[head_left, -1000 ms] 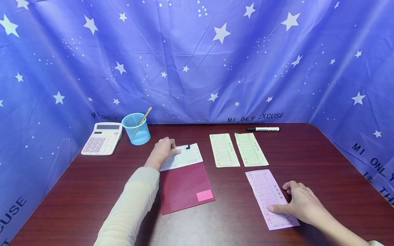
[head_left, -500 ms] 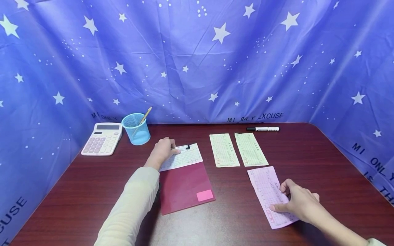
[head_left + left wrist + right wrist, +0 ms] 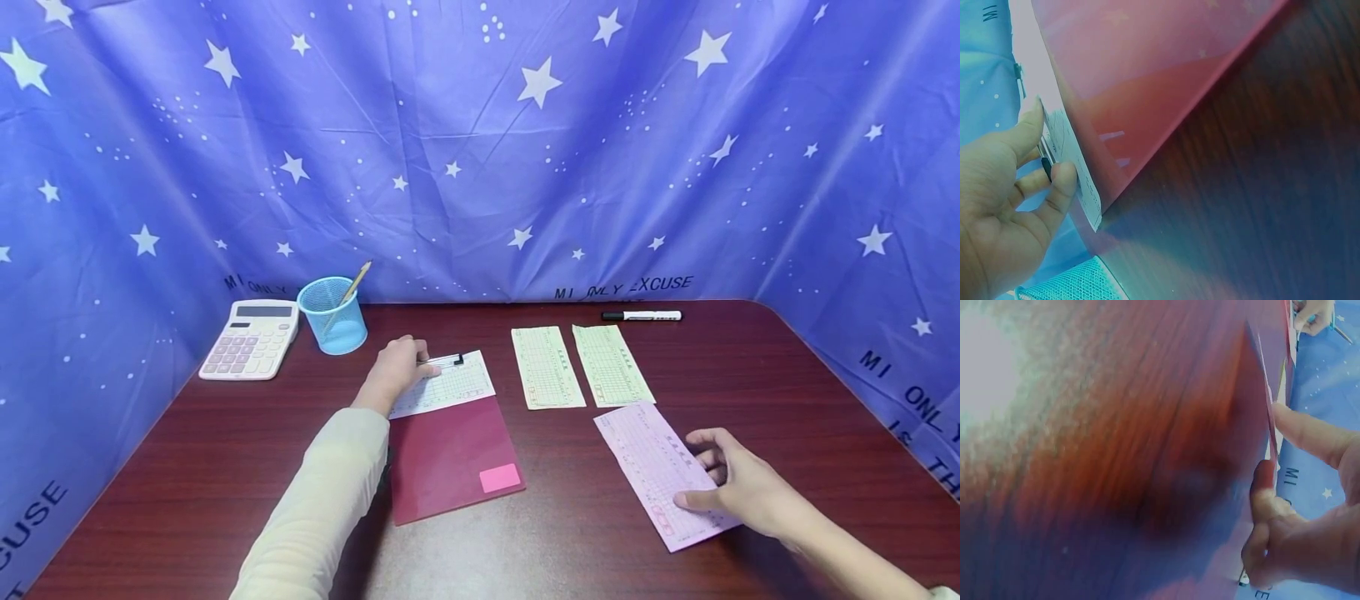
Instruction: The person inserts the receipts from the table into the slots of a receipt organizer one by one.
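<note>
My left hand (image 3: 394, 368) grips the wire clip (image 3: 452, 360) at the top of a dark red clipboard (image 3: 450, 458). A white printed slip (image 3: 463, 382) lies under that clip, partly covered by the hand. In the left wrist view the thumb and fingertips (image 3: 1065, 178) pinch at the clip. On the right, my right hand (image 3: 753, 492) pinches a pink printed slip (image 3: 652, 471) by its right edge, thumb on top and fingers beneath. The right wrist view catches the pink slip (image 3: 1267, 387) nearly edge-on, raised off the table.
Two pale green slips, a left one (image 3: 547, 367) and a right one (image 3: 613, 365), lie right of the clipboard. A marker (image 3: 641, 316) is at the back edge. At the back left are a calculator (image 3: 251, 337) and a blue mesh cup (image 3: 341, 325) holding a pencil (image 3: 356, 279).
My right hand has taken hold of the pink slip and lifted it from the table, with its near end moving slightly right. My left hand has stayed on the clip.
</note>
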The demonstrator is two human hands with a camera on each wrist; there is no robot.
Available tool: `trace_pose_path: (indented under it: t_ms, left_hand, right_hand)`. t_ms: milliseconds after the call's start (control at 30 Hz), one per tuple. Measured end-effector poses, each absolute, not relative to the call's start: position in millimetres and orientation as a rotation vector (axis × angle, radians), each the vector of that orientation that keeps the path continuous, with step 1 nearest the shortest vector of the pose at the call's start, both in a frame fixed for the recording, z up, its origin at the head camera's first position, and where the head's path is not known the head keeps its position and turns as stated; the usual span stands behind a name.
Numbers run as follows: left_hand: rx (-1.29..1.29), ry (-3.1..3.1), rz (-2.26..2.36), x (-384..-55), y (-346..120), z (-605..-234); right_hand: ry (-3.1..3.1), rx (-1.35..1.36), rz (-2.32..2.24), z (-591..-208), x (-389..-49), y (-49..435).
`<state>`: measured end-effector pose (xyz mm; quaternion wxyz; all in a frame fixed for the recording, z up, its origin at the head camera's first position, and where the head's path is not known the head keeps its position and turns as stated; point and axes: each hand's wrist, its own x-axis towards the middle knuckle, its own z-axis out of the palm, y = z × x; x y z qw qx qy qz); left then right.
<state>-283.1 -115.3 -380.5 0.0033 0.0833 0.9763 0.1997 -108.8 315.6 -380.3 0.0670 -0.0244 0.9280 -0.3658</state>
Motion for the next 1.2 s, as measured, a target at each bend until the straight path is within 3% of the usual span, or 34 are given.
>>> trace_pose_path:
  t_ms: [600, 1200]
  left_hand:
    - [0.272, 3.063, 0.627, -283, -115, -380]
    - [0.275, 3.051, 0.621, -284, -115, -380]
  right_hand:
    - [2.647, -0.48, -1.249, -381, -112, 320]
    - [2.407, -0.533, -1.347, -389, -120, 323]
